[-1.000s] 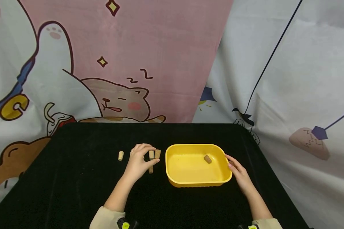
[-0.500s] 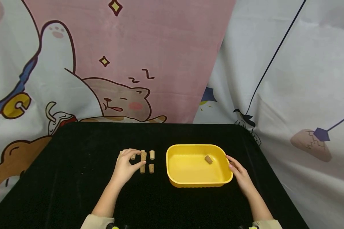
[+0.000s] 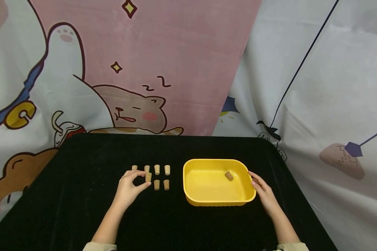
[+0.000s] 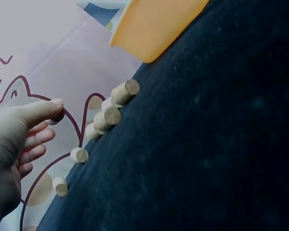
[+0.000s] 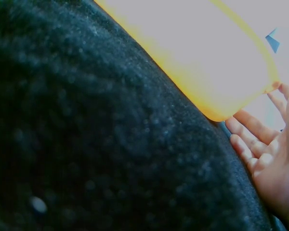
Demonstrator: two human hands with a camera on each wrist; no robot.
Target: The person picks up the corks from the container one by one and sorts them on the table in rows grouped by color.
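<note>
My left hand (image 3: 126,191) pinches a tapered cork stopper (image 3: 148,177) between thumb and index finger, at the left end of a near row. In the left wrist view, that cork (image 4: 56,118) is partly hidden by the fingers. Beside it in the near row stand two corks, one of them a right-hand cork (image 3: 166,184). A far row of several corks (image 3: 157,169) stands behind, its leftmost cork (image 3: 134,167) partly hidden by my hand. My right hand (image 3: 265,193) holds the right rim of a yellow plastic tub (image 3: 220,202). One darker cork (image 3: 229,176) lies tilted inside.
A black cloth (image 3: 191,226) covers the table. Behind it hangs a cartoon-printed curtain (image 3: 182,69), with a white printed sheet (image 3: 326,87) on the right side.
My left hand has moved left, from near the tub to the left end of the near row, carrying a cork. More standing corks show now. My right hand stays at the tub.
</note>
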